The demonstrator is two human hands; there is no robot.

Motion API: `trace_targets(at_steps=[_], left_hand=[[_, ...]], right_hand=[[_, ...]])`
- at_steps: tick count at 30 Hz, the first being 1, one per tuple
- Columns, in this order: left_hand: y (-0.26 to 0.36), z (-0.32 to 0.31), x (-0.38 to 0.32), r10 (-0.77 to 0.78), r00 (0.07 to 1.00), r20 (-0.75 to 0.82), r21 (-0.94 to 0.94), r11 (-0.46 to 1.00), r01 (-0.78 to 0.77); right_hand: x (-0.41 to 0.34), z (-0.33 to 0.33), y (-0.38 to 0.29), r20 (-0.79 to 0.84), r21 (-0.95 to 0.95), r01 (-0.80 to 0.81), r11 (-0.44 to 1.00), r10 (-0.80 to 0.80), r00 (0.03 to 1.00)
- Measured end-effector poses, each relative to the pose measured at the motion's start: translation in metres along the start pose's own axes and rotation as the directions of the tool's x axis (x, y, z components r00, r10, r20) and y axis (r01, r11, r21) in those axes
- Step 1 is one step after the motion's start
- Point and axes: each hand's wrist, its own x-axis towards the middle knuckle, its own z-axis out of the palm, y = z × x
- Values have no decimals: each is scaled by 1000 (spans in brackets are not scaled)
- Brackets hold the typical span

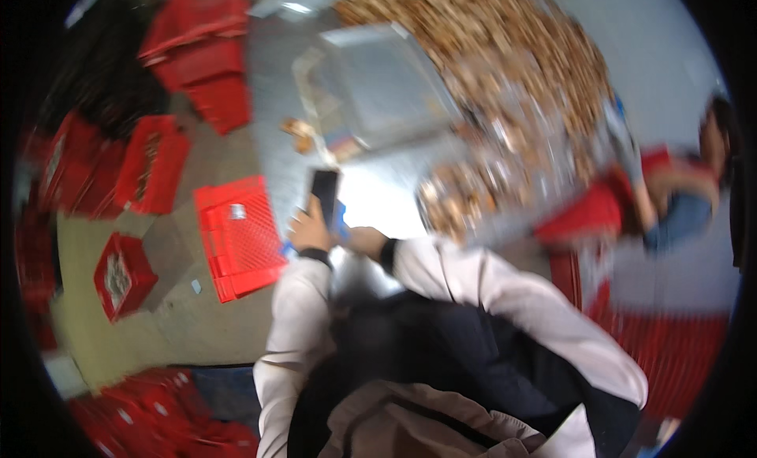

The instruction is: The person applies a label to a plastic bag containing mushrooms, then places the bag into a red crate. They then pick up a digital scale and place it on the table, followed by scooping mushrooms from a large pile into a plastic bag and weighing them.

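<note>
My left hand point(310, 230) is closed around a dark, flat rectangular object point(325, 189) that looks like a smartphone. Just right of it is my right hand point(364, 240), blurred, its fingers partly hidden. A small piece of blue material point(341, 217) shows between the hands; whether the right hand grips it is unclear. Both hands are over the near edge of a grey metal table point(272, 103), beside a brightly lit white patch. Farther up the table lies a clear plastic tray or bin point(390, 85). Some small brown pieces point(300, 134) lie to its left.
A large heap of brown pieces point(485, 32), too blurred to identify, covers the table's far right. A red plastic crate point(242, 239) stands left of my hands. More red bins point(151, 162) sit on the floor. Another person's arm point(641, 192) reaches in at right.
</note>
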Motion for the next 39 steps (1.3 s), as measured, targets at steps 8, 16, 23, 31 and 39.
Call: trace_targets(at_steps=[8,16,23,31,39], left_hand=[[-29,-52,27,334,778,533,-760,593,266],[-40,-130,-32,620,536,573,-746,124,654],[-27,-143,-121,651,568,503,-826,170,537],[6,-126,-191,771,181,611,-771,527,357],[43,-58,-264,672,40,740,-566,589,576]], right_hand=[[-32,43,21,-540,146,455,878,-315,780],[-61,49,31,-787,464,631,621,-38,616],[-99,62,61,-923,386,800,460,185,338],[-140,109,174,-837,480,846,234,411,361],[-147,50,305,-547,677,685,-270,437,714]])
